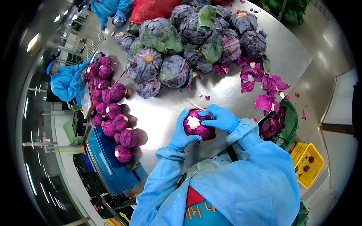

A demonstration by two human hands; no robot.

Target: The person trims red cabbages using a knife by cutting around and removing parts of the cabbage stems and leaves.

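Note:
A peeled red cabbage [200, 130], its pale cut stem turned up, is held in front of my body above the steel table. My blue-gloved left hand [181, 132] cups it from the left, with the thumb along its lower side. On the upper right, my right hand [222, 118], gloved in blue too, grips its surface with bent fingers. Whether a loose leaf is pinched there I cannot tell. Beyond my hands lies a heap of untrimmed red cabbages [175, 71] with dull outer leaves. Several shiny peeled cabbages [120, 122] stand in rows to the left.
Torn purple leaves [266, 81] lie along the table's right edge, above a green basket [288, 126] of leaves. A yellow crate [307, 165] stands on the floor. Blue bins [109, 162] are at the left. Two people in blue work across the table [290, 49], near a red sack [151, 10].

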